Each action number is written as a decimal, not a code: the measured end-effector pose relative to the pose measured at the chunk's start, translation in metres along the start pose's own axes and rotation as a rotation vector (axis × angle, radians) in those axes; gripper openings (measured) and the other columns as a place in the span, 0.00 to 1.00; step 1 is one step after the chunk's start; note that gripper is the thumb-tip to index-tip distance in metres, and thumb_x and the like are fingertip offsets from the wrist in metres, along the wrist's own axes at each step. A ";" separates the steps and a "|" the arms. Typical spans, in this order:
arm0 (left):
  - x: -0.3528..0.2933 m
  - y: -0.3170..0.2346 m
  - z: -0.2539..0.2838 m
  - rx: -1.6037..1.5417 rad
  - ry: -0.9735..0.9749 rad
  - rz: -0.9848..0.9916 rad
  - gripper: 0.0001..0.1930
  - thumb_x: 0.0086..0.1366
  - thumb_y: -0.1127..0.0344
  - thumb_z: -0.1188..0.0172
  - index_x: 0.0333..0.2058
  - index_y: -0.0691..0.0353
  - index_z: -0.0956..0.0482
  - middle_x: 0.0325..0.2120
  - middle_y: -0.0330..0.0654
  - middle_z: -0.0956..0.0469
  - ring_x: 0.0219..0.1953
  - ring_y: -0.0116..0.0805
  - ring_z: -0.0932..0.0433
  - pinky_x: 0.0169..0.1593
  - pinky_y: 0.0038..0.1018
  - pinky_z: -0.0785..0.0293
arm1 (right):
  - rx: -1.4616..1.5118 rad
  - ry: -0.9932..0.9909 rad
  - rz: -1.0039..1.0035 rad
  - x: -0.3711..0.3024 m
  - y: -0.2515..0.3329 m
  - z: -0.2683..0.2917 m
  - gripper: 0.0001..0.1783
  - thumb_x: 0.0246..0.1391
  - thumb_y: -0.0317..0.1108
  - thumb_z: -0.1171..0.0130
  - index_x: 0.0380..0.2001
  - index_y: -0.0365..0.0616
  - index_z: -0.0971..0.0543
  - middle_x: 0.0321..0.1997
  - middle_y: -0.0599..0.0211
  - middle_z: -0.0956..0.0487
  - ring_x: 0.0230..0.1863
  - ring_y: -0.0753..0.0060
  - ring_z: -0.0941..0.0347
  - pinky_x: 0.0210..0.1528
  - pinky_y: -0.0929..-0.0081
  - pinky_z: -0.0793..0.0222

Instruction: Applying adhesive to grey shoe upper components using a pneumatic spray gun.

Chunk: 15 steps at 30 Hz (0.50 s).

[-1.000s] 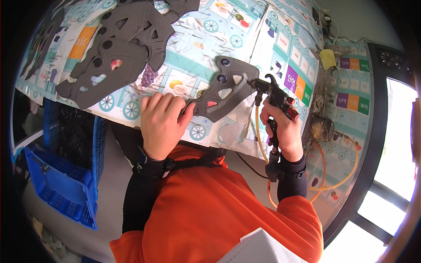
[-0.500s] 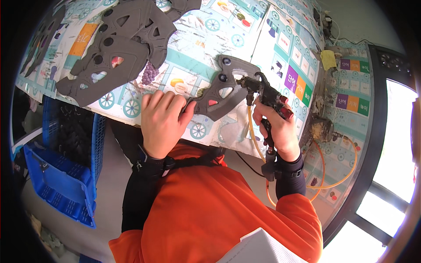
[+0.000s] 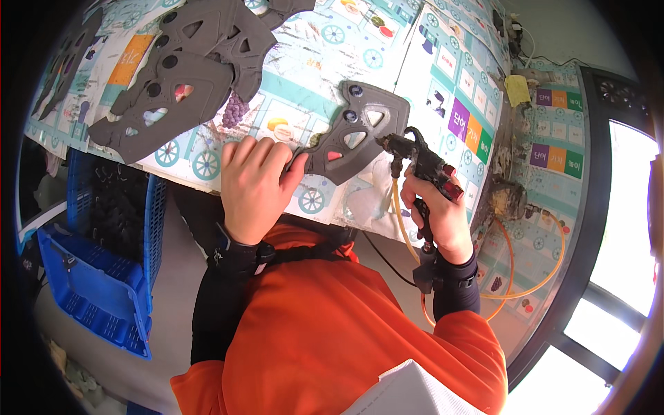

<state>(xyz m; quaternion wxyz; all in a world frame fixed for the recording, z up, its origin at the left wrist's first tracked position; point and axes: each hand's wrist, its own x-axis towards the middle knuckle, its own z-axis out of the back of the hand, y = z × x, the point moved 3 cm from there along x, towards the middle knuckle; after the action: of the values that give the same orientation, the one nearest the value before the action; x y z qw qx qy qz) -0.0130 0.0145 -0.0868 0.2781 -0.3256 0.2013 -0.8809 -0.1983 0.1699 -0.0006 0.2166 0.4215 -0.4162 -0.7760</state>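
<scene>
A dark grey, flat foam-like piece [image 3: 356,135] with cut-out windows and two round black dots lies on the patterned table covering. Its near left tip is pinched by my left hand [image 3: 257,187], thumb against curled fingers. My right hand [image 3: 437,214] grips a black, residue-stained spray gun [image 3: 422,158] with red knobs. The gun's nozzle points left, just off the piece's right edge, and does not touch it. A yellow hose [image 3: 399,207] hangs from the gun's front. Part of the grip is hidden by my fingers.
Several similar grey pieces [image 3: 183,76] overlap at the table's left. Blue plastic baskets [image 3: 97,290] stand below that side, one holding dark items. Orange and yellow hoses [image 3: 508,266] loop at the right, near a residue-covered lump [image 3: 508,199] and a dark-framed glass door [image 3: 588,228].
The spray gun in my right hand has moved slightly toward me, from over the piece's right part to just beside its near right edge. My left hand has barely moved.
</scene>
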 end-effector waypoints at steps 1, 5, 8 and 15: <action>0.000 -0.001 0.000 -0.023 -0.013 -0.016 0.15 0.56 0.65 0.30 0.22 0.56 0.32 0.18 0.34 0.35 0.25 0.36 0.35 0.35 0.33 0.43 | 0.017 -0.004 -0.020 0.000 0.000 0.000 0.05 0.58 0.25 0.50 0.33 0.34 0.26 0.24 0.67 0.28 0.15 0.82 0.39 0.17 0.82 0.48; -0.001 0.000 0.000 -0.027 -0.028 0.010 0.16 0.56 0.65 0.30 0.22 0.55 0.32 0.18 0.34 0.35 0.25 0.36 0.35 0.35 0.33 0.43 | 0.036 -0.070 -0.112 -0.001 -0.002 -0.001 0.04 0.56 0.26 0.49 0.32 0.35 0.27 0.22 0.67 0.29 0.14 0.82 0.40 0.17 0.82 0.48; -0.002 0.001 0.001 -0.019 -0.020 0.012 0.15 0.56 0.65 0.30 0.22 0.56 0.32 0.19 0.34 0.34 0.25 0.36 0.34 0.35 0.33 0.42 | 0.037 -0.058 -0.095 0.001 -0.002 -0.004 0.04 0.57 0.26 0.48 0.32 0.35 0.26 0.22 0.67 0.28 0.14 0.82 0.40 0.17 0.82 0.48; -0.002 0.001 0.001 -0.010 -0.006 0.007 0.13 0.56 0.64 0.31 0.23 0.56 0.30 0.20 0.34 0.32 0.27 0.37 0.32 0.36 0.33 0.41 | 0.040 0.047 0.005 0.004 0.005 -0.016 0.06 0.57 0.28 0.46 0.34 0.35 0.26 0.22 0.68 0.27 0.14 0.83 0.40 0.18 0.82 0.48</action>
<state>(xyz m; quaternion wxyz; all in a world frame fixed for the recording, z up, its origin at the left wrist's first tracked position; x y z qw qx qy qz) -0.0110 0.0144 -0.0875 0.2803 -0.3288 0.2063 -0.8779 -0.1871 0.1576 -0.0032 0.2199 0.4429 -0.4274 -0.7569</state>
